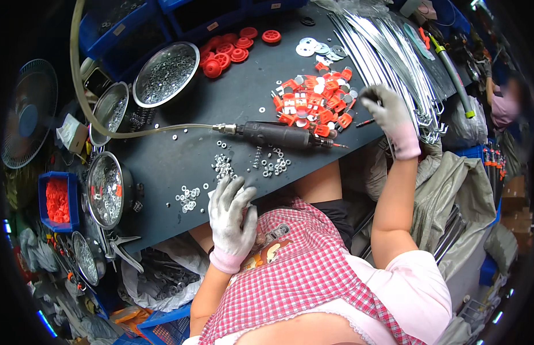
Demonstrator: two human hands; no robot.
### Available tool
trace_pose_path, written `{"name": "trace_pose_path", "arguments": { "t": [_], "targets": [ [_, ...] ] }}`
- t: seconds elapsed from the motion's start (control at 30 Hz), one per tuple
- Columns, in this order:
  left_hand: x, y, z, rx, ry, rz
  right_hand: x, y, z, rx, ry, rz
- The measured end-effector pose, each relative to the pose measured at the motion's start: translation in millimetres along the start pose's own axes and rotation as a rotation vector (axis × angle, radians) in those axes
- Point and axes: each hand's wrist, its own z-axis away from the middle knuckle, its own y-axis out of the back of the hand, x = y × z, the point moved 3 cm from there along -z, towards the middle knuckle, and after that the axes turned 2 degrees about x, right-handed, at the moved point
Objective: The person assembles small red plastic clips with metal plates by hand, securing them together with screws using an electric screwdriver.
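My left hand (231, 221), in a white glove with a pink cuff, rests at the table's near edge. Its fingers stretch out beside a pile of small metal nuts (223, 167) and some loose washers (189, 198). My right hand (391, 118), gloved alike, hovers past the table's right side, fingers loosely bent and apart with nothing visible in them. It is nearest the long bundle of metal rods (387, 63) and a heap of red plastic clips (315, 100) with metal discs. Between my hands lies a black pneumatic screwdriver (278, 134) with its bit pointing right.
A clear air hose (163, 127) curves left from the screwdriver. Metal bowls of small hardware (166, 75) line the left side. Red round plastic knobs (224, 54) and large washers (306, 47) sit farther back. Blue bins (212, 17) stand behind. Another person (505, 106) is at far right.
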Motion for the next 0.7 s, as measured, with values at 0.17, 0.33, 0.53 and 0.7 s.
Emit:
{"name": "trace_pose_path", "arguments": {
  "t": [0.17, 0.33, 0.53, 0.7],
  "targets": [
    [-6.8, 0.7, -8.9, 0.039, 0.056, 0.246, 56.7, -10.2, 40.3, -0.003, -0.047, 0.139],
    [-9.0, 5.8, -7.2, -0.019, 0.049, 0.241, 21.2, -6.1, 28.2, -0.069, -0.150, -0.101],
    [-5.8, 7.7, -4.3, 0.008, 0.099, 0.301, 21.3, -89.5, -158.3, -0.204, -0.373, -0.731],
    [-6.1, 4.2, -3.5, 0.026, 0.127, 0.336, -25.5, -105.2, -336.5, -0.005, -0.611, -1.423]
  ]
}}
